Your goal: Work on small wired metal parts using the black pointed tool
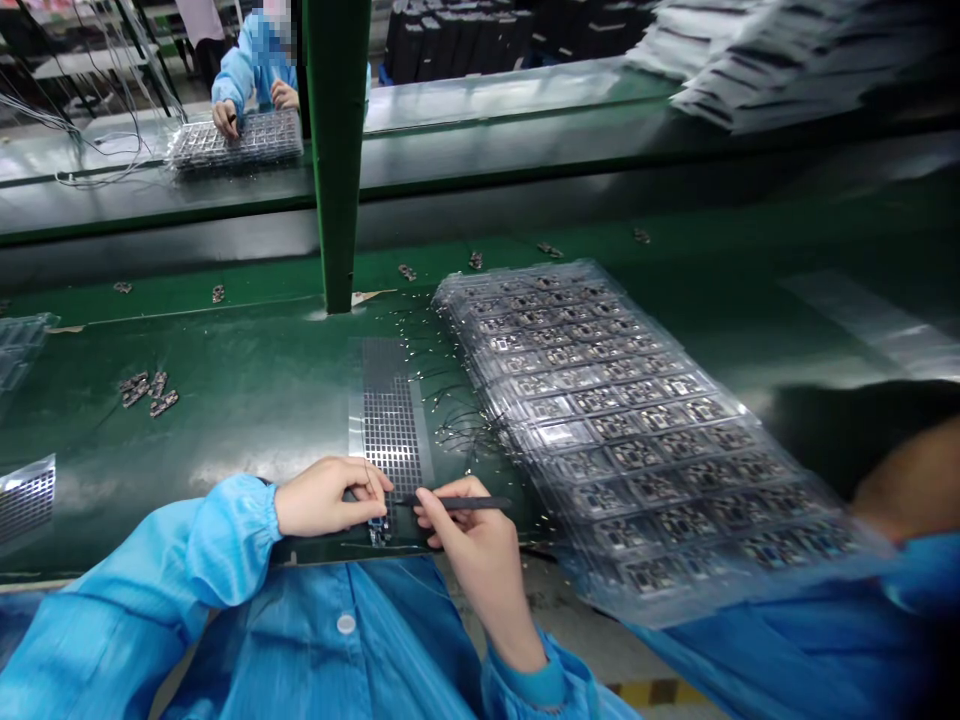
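My left hand is closed in a pinch at a small circuit board near the table's front edge. My right hand grips dark tweezers, whose tip points left toward that board. Just beyond both hands lies a clear sheet of small dark stickers, with rows of squares on it. To the right, stacked clear plastic trays hold many circuit boards in their compartments. Thin black wires trail out from the trays' left side.
Loose circuit boards lie at the left, and more sit along the far green strip. A green post rises from the table. Another person's blue sleeve is close at right. A co-worker handles a tray across the line.
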